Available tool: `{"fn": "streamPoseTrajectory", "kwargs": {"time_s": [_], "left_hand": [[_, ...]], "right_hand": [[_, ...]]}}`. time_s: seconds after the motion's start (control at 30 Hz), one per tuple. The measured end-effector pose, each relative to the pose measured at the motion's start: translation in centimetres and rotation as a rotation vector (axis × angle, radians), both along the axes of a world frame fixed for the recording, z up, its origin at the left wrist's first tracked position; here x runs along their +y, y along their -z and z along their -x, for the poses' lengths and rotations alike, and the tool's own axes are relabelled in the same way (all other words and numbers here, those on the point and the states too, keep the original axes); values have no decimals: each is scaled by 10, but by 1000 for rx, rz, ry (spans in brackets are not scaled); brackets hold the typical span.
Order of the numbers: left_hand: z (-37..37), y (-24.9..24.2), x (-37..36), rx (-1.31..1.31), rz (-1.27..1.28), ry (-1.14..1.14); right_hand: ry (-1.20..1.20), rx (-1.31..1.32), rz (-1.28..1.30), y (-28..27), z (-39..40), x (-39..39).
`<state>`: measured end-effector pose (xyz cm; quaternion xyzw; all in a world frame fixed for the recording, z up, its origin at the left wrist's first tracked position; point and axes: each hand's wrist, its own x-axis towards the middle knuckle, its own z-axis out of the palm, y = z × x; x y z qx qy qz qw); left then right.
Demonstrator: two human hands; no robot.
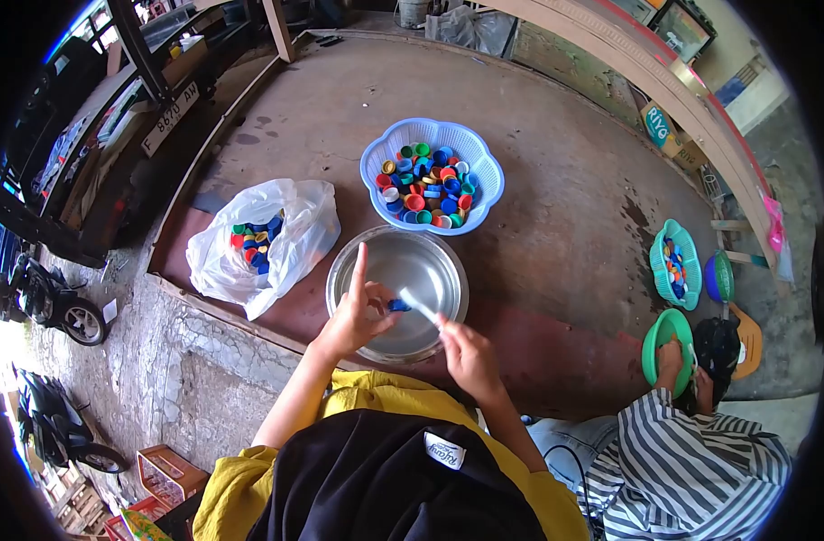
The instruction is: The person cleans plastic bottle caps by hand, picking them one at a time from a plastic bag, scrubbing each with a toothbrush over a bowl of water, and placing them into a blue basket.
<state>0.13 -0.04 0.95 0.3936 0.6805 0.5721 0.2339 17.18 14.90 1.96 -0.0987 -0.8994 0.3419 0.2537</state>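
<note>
– See anything at left?
– Can spot two motorcycles (35,293), plus a dark vehicle (46,95) with a number plate (170,119)
– And lower down?
– Can make out an orange crate (159,488); at upper right, a cardboard box (657,126) near a wooden beam (691,104), and a framed picture (681,32)

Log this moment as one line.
left hand: holds blue cap | right hand: holds white tool | both: over metal bowl | beyond: basket of caps

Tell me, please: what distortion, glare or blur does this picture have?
Head view: fisheye distortion bows the beam; corners are black; the left edge is overexposed in places; highlights shine in the metal bowl; the white tool in the right hand looks smeared, perhaps by motion.
</note>
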Motion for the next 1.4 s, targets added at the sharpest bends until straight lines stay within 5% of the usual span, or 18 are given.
{"fn": "streamPoseTrajectory", "kwargs": {"time_s": [0.1,0.2,0.3,0.37,0.47,0.57,0.77,0.87,0.97,1.13,1.23,1.4], "left_hand": [[1,-1,2,37,8,-2],[0,-5,-1,174,56,8],[0,-6,2,268,35,22],[0,-6,0,292,29,20],[3,2,1,49,-62,85],[-1,-5,1,-115,-26,62],[0,-1,2,105,-32,22],[1,0,2,2,-60,50],[2,2,1,12,-65,49],[3,1,1,27,-27,68],[1,-4,-4,45,54,50],[5,-5,-4,86,23,62]], "right_hand": [[88,-30,64,0,-3,7],[-65,-109,28,-12,-5,-6],[91,-191,-84,7,-3,9],[32,-5,-4,6,0,7],[-81,-186,-8,-16,-5,-7],[82,-182,-37,0,-3,6],[-5,-64,4,-3,-5,-5],[104,1,46,10,-5,6],[-67,-118,-34,-15,-10,-8],[121,27,31,6,-3,3],[-63,-180,-77,-11,-10,-11],[103,28,7,7,-4,3]]}}
